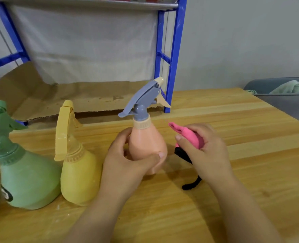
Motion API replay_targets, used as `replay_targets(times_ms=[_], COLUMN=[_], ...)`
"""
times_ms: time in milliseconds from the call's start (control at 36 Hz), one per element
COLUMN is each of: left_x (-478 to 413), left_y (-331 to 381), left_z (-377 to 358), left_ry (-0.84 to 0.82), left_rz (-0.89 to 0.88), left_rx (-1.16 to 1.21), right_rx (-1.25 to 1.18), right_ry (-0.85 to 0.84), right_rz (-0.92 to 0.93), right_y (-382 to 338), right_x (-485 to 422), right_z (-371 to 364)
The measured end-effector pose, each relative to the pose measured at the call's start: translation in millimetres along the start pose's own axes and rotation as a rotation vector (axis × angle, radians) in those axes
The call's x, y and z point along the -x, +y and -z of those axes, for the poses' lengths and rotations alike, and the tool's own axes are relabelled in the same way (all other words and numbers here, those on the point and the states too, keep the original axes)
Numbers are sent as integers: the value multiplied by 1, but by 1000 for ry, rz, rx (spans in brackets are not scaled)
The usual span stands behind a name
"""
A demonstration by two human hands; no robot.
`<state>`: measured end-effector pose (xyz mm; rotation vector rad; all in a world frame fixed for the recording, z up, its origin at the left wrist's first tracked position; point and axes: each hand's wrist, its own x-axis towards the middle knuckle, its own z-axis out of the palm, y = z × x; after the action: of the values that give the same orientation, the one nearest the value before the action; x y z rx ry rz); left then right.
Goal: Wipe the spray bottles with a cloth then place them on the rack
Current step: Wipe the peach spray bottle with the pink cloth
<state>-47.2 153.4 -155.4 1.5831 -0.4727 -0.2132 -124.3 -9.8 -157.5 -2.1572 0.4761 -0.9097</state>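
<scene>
Left hand (127, 160) wraps the peach bottle (146, 142), held low over the table (250, 128). Right hand (203, 149) grips a bunched pink cloth (191, 135) just beside it, not touching. Hard wiping could twist the bottle loose. The yellow bottle (78, 172) stands close on the left and could be knocked. Open tabletop lies right; the rack (173, 55) stands behind.

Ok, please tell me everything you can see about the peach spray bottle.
The peach spray bottle has a pear-shaped body of matte plastic, a ribbed cream collar, a grey-blue spray head and a cream nozzle and trigger. It is nearly upright over the wooden table. The left hand grips its body; the pink cloth is beside it, apart.
</scene>
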Motion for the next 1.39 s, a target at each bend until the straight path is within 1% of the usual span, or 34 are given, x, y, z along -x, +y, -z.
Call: replay_targets(times_ms=[56, 167, 278, 389, 472, 556, 639, 778, 861, 944, 1028, 1194, 1278, 1389], left_x=[1, 2, 3, 4, 6, 9, 11, 13, 11, 10, 9, 7, 3, -4], left_y=[0, -1, -4, -12, -12, -12, -14, -10, -12, -13, -10, -6, -4, -2], left_z=[-1, -5, -10, -14, -19, -22, -21, -9, 0, 3, 0, -20, -30, -39], left_ry=[-2, 10, 23, 37, 58, 58, -1, -171, -202, -175, -114, -4, 12, -7], left_rz=[-11, -14, -46, -40, -60, -37, -20, 41, 22, 14, 2, -46, -45, -26], left_rx=[-42, -137, -288, -401, -453, -491, -487, -296, -303, -343, -406, -572, -607, -636], right_rx=[41, 109, 178, 231, 245, 276, 311, 345, 379, 419, 456, 512, 530, 565], right_ry=[19, 8, 6, 15, 7, -10, -20, -41, -66, -110, -153, -190, -198, -212], right_rz=[-16, -5, 15, 31, 24, 20, 21, 11, 8, -2, -29, -79, -97, -107], right_y=[0, -2, -3, -3, -3, -4, -4, -6, -7, -8, -8, -6, -7, -9], right_x=[2, 8, 16, 21, 25, 28, 30, 30, 29, 28, 26, 23, 21, 18], right_z=[6, 15, 23, 31, 36, 40, 44, 49, 52, 55, 58, 68, 74, 81])
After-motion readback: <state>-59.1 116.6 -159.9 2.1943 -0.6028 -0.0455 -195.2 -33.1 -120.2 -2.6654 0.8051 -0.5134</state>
